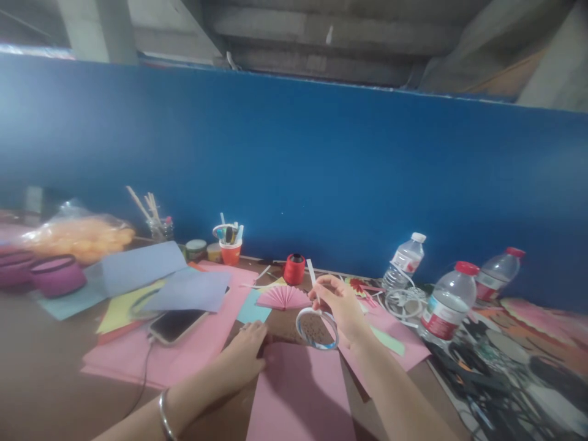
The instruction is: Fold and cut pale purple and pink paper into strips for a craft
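Note:
My right hand [337,306] is closed in a pinch on a tape roll [337,343], a white and blue ring hanging below the fingers. A white strip [311,271] sticks up from the same fingers. My left hand [248,349] lies on the brown table with its fingers resting on the surface, beside the upper left corner of a pink sheet of paper [301,392]. Beyond both hands is a folded pink paper fan [283,297], spread out. A red spool of thread [294,269] stands just behind the fan.
At left lie a phone [177,324] with a cable, coloured papers [142,269] and purple rolls [57,275]. A red cup [230,252] holds tools at the back. Plastic bottles [448,303], a white cord [404,303] and clutter stand at right. A blue wall [294,159] rises behind.

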`<act>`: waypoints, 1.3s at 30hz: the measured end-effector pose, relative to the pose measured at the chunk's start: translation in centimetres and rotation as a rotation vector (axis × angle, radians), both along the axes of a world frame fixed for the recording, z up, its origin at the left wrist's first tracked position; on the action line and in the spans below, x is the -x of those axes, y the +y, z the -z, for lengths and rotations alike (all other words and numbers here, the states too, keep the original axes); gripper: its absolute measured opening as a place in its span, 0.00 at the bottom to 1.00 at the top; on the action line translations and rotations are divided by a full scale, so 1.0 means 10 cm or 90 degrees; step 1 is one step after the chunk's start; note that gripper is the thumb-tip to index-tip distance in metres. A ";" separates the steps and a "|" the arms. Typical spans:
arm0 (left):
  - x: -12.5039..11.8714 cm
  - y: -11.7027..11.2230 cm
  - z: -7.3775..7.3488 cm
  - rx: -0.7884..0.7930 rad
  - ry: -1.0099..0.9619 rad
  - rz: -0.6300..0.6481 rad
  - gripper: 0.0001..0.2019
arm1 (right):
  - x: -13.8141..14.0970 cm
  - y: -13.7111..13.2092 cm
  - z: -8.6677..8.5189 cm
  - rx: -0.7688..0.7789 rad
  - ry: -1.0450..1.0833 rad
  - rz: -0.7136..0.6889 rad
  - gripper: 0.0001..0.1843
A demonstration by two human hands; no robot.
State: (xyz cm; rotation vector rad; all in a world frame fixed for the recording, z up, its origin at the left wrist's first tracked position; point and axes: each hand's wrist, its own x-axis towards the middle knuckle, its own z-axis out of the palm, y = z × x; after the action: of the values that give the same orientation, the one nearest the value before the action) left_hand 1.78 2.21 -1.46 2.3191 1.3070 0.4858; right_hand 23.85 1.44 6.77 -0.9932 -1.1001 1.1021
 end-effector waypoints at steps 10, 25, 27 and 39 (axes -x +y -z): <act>0.08 0.15 -0.28 0.022 -0.212 -0.077 0.09 | -0.06 0.01 -0.01 -0.042 -0.015 0.079 0.15; 0.26 0.40 -1.11 -0.040 -0.343 -0.099 0.10 | -0.01 -0.27 -0.28 -0.119 -0.139 0.072 0.09; 0.12 0.35 -1.22 -0.041 -0.342 -0.057 0.09 | 0.04 -0.28 -0.26 -0.084 -0.162 0.029 0.08; -0.36 -0.12 -1.41 0.017 -0.349 0.009 0.10 | 0.28 -0.40 -0.30 0.010 -0.093 -0.005 0.12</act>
State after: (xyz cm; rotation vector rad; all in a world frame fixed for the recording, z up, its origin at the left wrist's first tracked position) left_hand 5.43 1.03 12.60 1.9667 1.0157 1.0040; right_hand 21.08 -2.59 9.75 -1.0959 -1.2156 1.0585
